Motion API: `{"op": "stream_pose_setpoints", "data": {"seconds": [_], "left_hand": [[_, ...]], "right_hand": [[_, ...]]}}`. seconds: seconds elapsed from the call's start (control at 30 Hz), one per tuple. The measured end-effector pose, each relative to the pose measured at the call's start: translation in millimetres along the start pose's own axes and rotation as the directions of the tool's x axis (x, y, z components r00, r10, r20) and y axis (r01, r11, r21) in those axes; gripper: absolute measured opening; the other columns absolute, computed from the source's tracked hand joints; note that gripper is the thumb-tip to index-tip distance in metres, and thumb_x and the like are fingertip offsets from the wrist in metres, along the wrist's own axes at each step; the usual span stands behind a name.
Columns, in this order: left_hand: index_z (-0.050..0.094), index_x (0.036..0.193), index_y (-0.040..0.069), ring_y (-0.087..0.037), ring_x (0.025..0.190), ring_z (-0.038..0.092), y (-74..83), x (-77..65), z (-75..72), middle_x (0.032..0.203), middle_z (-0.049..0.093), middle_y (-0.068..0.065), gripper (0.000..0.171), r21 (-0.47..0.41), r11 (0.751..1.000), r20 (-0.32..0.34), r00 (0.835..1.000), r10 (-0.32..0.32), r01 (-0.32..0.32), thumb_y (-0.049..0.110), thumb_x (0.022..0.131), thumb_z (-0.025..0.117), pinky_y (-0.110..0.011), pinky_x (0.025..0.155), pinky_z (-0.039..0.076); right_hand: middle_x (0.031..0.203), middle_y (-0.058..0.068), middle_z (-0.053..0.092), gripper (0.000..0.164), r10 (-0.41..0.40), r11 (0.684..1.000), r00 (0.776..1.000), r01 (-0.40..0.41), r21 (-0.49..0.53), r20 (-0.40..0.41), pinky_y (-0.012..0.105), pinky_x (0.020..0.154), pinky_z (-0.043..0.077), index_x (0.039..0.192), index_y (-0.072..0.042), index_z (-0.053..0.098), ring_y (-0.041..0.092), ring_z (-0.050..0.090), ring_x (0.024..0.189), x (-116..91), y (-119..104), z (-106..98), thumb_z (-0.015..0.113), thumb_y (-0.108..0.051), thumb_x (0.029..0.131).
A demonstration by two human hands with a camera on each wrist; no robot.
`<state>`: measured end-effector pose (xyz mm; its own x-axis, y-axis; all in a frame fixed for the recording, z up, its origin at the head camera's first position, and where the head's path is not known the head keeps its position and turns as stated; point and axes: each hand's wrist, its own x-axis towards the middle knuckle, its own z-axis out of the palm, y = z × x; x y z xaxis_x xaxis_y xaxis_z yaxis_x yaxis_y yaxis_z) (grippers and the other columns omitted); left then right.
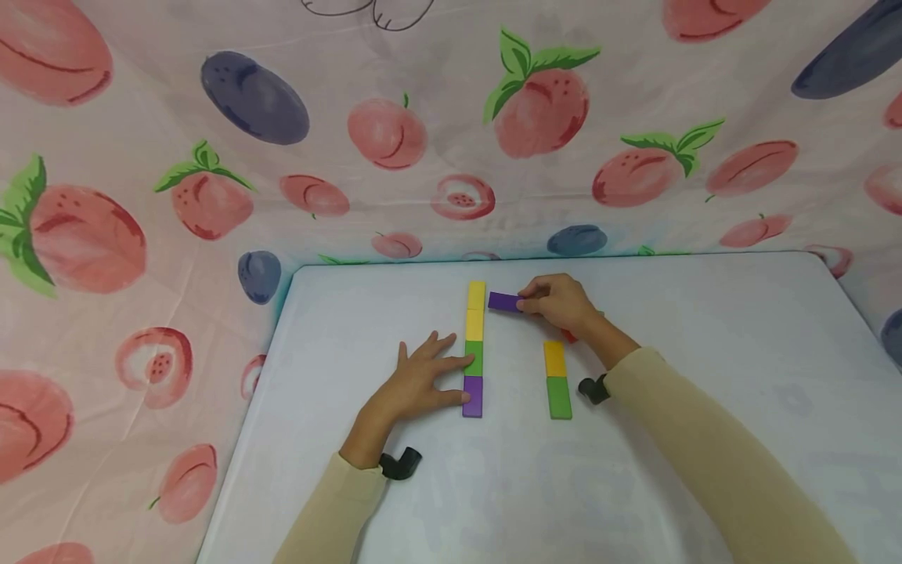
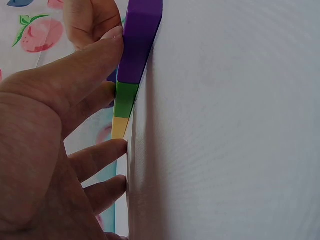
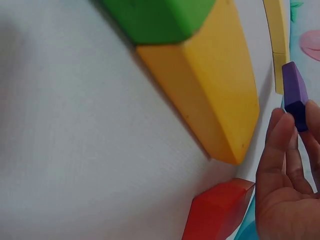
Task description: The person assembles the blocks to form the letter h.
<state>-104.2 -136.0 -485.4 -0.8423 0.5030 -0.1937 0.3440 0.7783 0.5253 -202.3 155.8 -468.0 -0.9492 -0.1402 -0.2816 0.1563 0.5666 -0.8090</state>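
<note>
In the head view a straight line of blocks runs away from the person: a purple block (image 1: 473, 403) nearest, then a green block (image 1: 476, 352) and two yellow blocks (image 1: 476, 296) at the far end. The left hand (image 1: 416, 384) lies beside this line with fingers spread, its thumb touching the near purple block and a fingertip on the green one. Between thumb and fingers, the right hand (image 1: 560, 301) pinches another purple block (image 1: 503, 302), held just right of the far yellow block. The right wrist view also shows this purple block (image 3: 295, 85) in the fingertips.
Right of the line, an orange-yellow block (image 1: 555, 359) and a green block (image 1: 560, 399) lie end to end. A red block (image 3: 220, 210) sits beyond them, partly hidden by the right hand in the head view. Fruit-patterned cloth (image 1: 387, 133) rises behind the white table (image 1: 317, 517).
</note>
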Motion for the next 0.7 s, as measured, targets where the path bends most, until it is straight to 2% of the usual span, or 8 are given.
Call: {"op": "stream_pose_setpoints", "data": {"seconds": [0.17,0.33,0.7], "left_hand": [[0.058,0.145,0.035,-0.033,0.160,0.015,-0.5,-0.8,-0.2,0.167,0.033,-0.003,0.062,-0.004,1.000,0.002,1.000,0.006,-0.006,0.053,0.088,0.075,-0.076,0.119,-0.002],[0.059,0.144,0.034,-0.034,0.159,0.016,-0.4,-1.1,-0.5,0.167,0.034,-0.004,0.062,-0.007,1.000,-0.002,1.000,0.011,-0.011,0.053,0.087,0.076,-0.076,0.118,-0.003],[0.059,0.144,0.035,-0.033,0.159,0.016,-0.7,-0.5,0.4,0.167,0.035,-0.004,0.062,-0.012,1.000,-0.009,1.000,0.010,-0.010,0.053,0.087,0.076,-0.076,0.119,-0.003]], "right_hand": [[0.100,0.010,0.075,0.021,0.063,0.997,0.997,-0.065,0.052,0.044,0.029,0.077,0.058,0.110,-0.009,0.075,0.023,0.072,0.079,0.4,0.4,1.8,0.077,-0.020,0.092],[0.103,0.012,0.073,0.022,0.120,0.986,0.989,-0.128,0.102,0.086,0.026,0.074,0.060,0.112,-0.008,0.075,0.019,0.072,0.076,1.7,1.9,3.2,0.077,-0.017,0.092],[0.101,0.012,0.073,0.026,0.147,0.979,0.981,-0.162,0.122,0.127,0.026,0.073,0.061,0.116,-0.007,0.074,0.017,0.075,0.077,2.0,1.5,1.6,0.077,-0.017,0.092]]}}
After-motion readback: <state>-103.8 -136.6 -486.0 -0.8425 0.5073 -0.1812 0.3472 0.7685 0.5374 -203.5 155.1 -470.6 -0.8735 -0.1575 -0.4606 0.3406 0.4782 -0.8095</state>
